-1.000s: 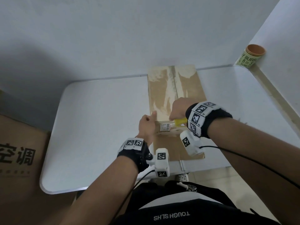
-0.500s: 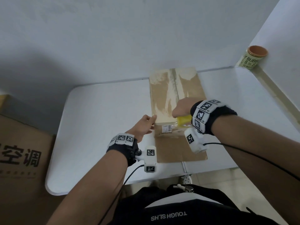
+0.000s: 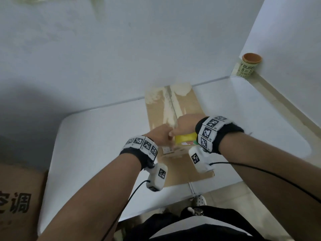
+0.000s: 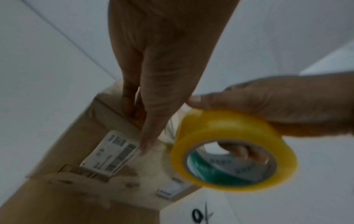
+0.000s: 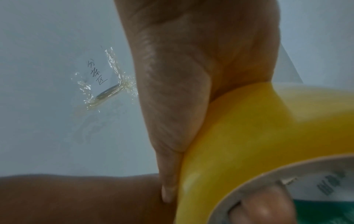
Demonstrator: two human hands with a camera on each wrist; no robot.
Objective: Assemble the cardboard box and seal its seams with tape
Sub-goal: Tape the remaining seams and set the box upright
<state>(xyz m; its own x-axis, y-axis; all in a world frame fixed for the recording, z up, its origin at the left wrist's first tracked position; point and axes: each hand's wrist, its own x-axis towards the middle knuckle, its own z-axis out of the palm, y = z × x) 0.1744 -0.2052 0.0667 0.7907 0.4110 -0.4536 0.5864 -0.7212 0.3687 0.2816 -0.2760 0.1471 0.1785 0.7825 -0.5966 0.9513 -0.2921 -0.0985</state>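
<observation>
head: one cardboard box [image 3: 175, 108] on white table [image 3: 97, 136], one cup [image 3: 248, 66] in the corner | left wrist: left hand [image 4: 153, 75] fingers straight on box | right wrist: right hand [image 5: 201, 75] grips one yellow tape roll [image 5: 268, 128]

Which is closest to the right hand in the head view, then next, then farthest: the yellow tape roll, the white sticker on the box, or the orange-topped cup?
1. Yellow tape roll: held in the right hand.
2. White sticker: on the cardboard box, just below-left.
3. Orange-topped cup: far right corner.
</observation>
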